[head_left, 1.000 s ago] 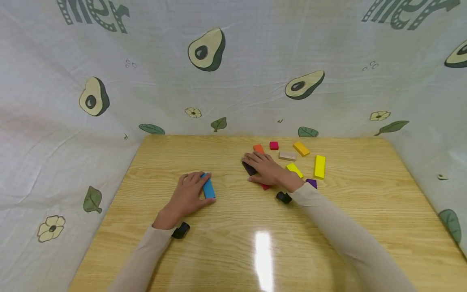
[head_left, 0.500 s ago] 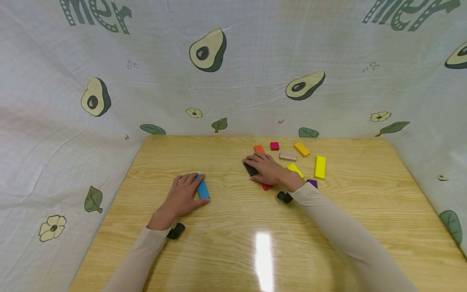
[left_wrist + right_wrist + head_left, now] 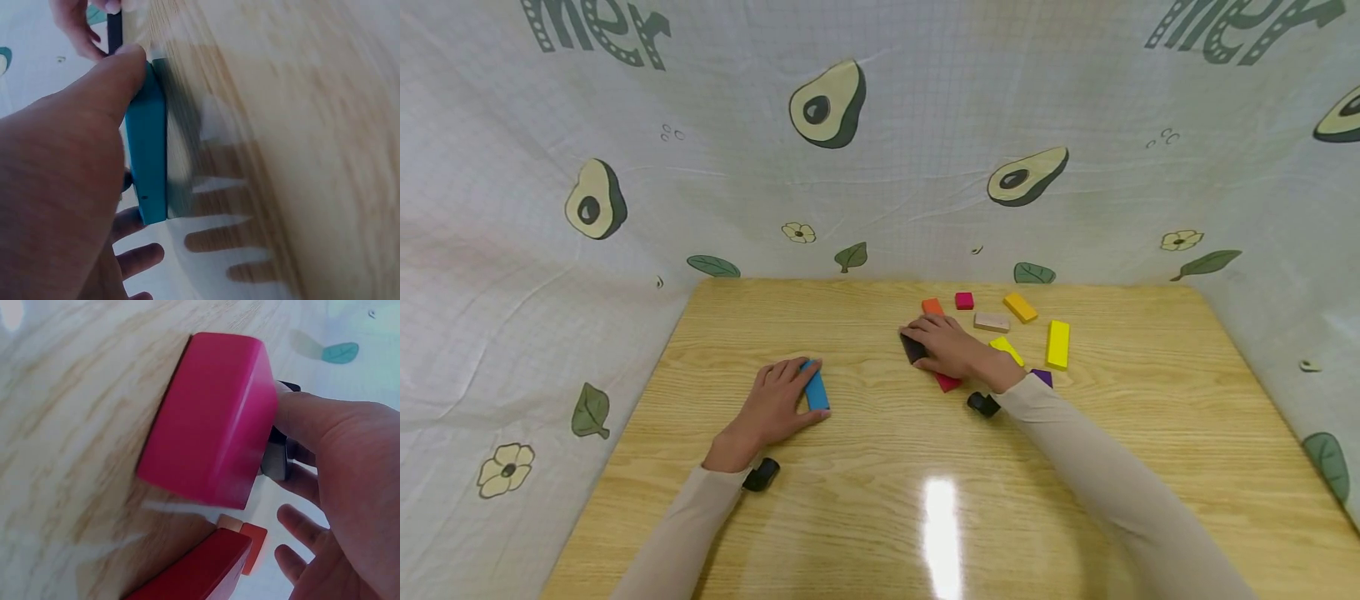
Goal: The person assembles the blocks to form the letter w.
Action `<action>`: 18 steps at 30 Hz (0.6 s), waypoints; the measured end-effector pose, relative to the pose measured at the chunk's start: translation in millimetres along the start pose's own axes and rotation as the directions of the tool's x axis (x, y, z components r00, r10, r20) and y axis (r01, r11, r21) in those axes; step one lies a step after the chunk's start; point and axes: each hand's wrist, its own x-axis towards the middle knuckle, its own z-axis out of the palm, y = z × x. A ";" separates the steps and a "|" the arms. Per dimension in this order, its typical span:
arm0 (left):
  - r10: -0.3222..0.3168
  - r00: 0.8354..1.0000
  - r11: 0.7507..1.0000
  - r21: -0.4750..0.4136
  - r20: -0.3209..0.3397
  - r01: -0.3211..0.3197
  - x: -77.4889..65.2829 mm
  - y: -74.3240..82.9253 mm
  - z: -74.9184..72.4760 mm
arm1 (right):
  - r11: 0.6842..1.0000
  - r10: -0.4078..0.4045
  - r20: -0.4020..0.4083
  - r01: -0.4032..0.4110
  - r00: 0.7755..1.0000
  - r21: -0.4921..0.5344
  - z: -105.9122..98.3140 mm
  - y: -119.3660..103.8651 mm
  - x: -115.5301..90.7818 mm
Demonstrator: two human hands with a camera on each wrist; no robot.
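Note:
In the head view my left hand [image 3: 772,406] holds a blue rectangular block [image 3: 817,392] on the table's left half. The left wrist view shows the thumb at one end of this block [image 3: 147,150] and a finger at the other. Farther right, my right hand [image 3: 951,346] pinches a black block [image 3: 913,348] between thumb and fingers, partly hidden by the hand. A magenta block [image 3: 947,382] lies close by under the right hand and looms large in the right wrist view. Below it there, a deep red block [image 3: 200,569] shows partly.
Around the right hand lie an orange block [image 3: 932,307], a small crimson block [image 3: 964,301], a beige block [image 3: 992,322], an amber block [image 3: 1020,307], two yellow blocks [image 3: 1057,344] and a purple block [image 3: 1042,377]. A patterned cloth [image 3: 730,167] encloses the wooden table [image 3: 865,483].
My left hand has shifted slightly left with the blue block, then stayed nearly still. The right hand has hardly moved, keeping its hold on the black block.

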 end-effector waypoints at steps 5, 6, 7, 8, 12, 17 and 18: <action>-0.024 1.000 1.000 -0.001 -0.010 0.024 -1.6 2.3 0.4 | 1.000 -0.014 -0.028 0.014 1.000 0.019 -0.9 -4.4 2.8; -0.027 0.999 1.000 -0.003 -0.020 0.027 -2.5 3.0 0.6 | 0.999 -0.009 -0.030 0.010 1.000 0.035 -1.1 -6.3 4.1; -0.024 0.999 1.000 0.005 -0.035 0.025 -3.6 3.7 0.7 | 0.999 -0.005 -0.032 0.007 0.999 0.046 -1.1 -8.6 5.5; -0.021 0.998 1.000 0.011 -0.051 0.022 -4.8 4.6 0.7 | 0.998 -0.002 -0.032 0.004 0.999 0.061 -1.6 -11.6 7.3; 0.000 0.996 0.999 0.050 -0.093 0.005 -9.0 8.0 1.2 | 0.997 0.016 -0.031 -0.013 0.999 0.082 -1.5 -25.1 18.2; 0.013 0.995 0.996 0.089 -0.095 -0.004 -9.4 11.3 2.0 | 0.995 0.036 -0.034 -0.033 0.999 0.093 0.7 -42.8 37.0; 0.010 0.996 0.996 0.092 -0.093 -0.001 -9.0 11.5 2.2 | 0.995 0.040 -0.033 -0.037 0.999 0.097 1.2 -46.0 40.9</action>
